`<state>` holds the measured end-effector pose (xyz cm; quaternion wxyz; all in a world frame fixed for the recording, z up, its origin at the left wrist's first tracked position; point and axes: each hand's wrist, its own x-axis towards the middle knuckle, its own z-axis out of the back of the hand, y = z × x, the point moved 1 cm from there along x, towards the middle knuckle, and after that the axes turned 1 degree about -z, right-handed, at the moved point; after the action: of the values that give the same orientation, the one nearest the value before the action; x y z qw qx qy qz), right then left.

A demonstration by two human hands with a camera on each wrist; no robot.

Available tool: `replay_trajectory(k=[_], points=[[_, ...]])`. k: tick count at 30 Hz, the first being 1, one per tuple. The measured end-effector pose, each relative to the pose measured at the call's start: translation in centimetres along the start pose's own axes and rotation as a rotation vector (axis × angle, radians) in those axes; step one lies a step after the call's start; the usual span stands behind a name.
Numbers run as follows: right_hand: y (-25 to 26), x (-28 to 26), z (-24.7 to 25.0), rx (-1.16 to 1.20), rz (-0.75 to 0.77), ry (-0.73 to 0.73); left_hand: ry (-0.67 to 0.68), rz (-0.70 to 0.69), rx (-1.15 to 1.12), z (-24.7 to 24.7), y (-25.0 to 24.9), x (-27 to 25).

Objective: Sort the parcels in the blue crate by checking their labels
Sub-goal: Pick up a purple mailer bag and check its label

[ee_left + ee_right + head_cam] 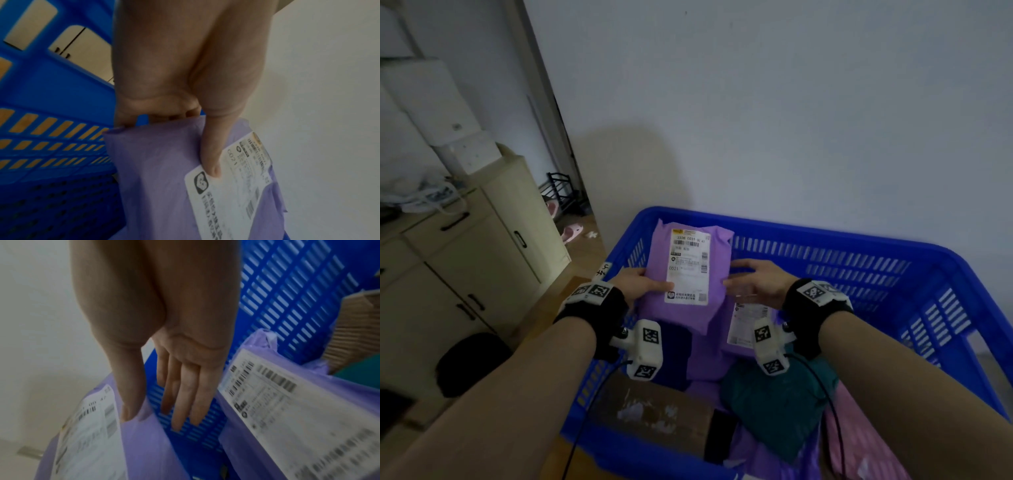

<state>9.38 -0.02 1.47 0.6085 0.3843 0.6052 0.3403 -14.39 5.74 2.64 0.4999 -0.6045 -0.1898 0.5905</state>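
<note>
From the head view, two bare forearms reach over the blue crate (859, 246), which stands by a pale wall (791, 102) beside a cream cabinet (482, 246) and holds a brown box (650, 411), a green bag (777, 407) and purple bags. The left wrist view shows the left hand (174, 91) pinching the raised purple parcel (156, 186), thumb on its label (232, 191) (marked C021). The right wrist view shows the right hand (164, 344) with straight, relaxed fingers, thumb touching that parcel's edge, and a second labelled parcel (287, 410) lying beside.

Blue crate (825, 240) far right corner bare, reachable from above; near half packed with parcels (774, 404)
</note>
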Motion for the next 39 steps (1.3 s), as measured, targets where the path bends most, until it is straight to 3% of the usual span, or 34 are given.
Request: replay_trajectory(k=[10,19,24,32,36,39], points=[[-3.2,1.7,-2.7,0.062,0.004,-0.118,-0.063,0.057,0.004,-0.3,1.5,1.7],[-7.2,5.9,-5.6,-0.104,-0.131,-0.182,-0.181,0.127,0.441,-1.3,3.4,4.9],[-10.0,8.4,-6.9,-0.287,-0.123,-0.232,-0.180,0.216,0.643,-1.7,5.2,7.0],[-10.6,10.2,-8.7,-0.431,-0.149,-0.222,-0.148,0.153,0.659,-2.3,7.3,10.4],[-10.8,10.8,-8.3,-0.449,-0.201,-0.222,-0.100,0.090,0.800,-3.0,8.7,11.1],[-11.0,10.7,-8.3,-0.481,-0.197,-0.143,-0.127,0.207,0.967,-3.5,9.6,11.6]])
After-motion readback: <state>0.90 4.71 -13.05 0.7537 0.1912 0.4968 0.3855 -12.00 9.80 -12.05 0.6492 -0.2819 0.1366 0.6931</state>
